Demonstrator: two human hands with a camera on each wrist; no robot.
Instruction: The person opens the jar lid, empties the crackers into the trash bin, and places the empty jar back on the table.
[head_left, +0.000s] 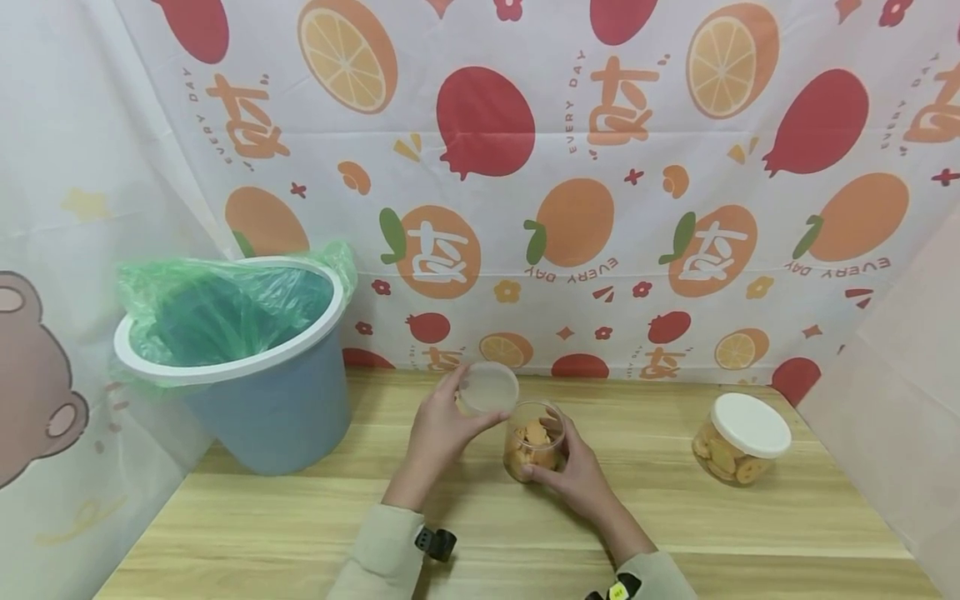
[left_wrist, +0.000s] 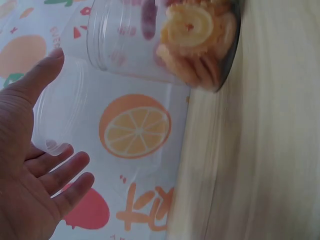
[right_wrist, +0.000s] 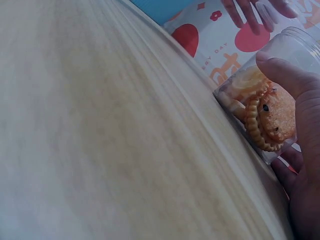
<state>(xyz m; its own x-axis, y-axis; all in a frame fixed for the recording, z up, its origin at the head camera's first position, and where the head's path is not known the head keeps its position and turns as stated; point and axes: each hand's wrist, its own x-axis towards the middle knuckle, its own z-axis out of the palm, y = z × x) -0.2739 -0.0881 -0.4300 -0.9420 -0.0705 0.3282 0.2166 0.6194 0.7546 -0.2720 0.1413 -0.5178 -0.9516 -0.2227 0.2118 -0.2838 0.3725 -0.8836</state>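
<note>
My left hand grips a round translucent lid by its edge, thumb on one side and fingers on the other. The lid is off, held just up and left of a clear jar. In the left wrist view the lid stands tilted, apart from the jar's rim. Cookies fill the lower part of the open jar, which stands upright on the table. My right hand holds the jar from its right side, with the thumb across the front and fingers behind.
A second jar of cookies with a white lid stands at the right on the wooden table. At the left is a blue bin lined with a green plastic bag. A fruit-printed cloth hangs behind the table.
</note>
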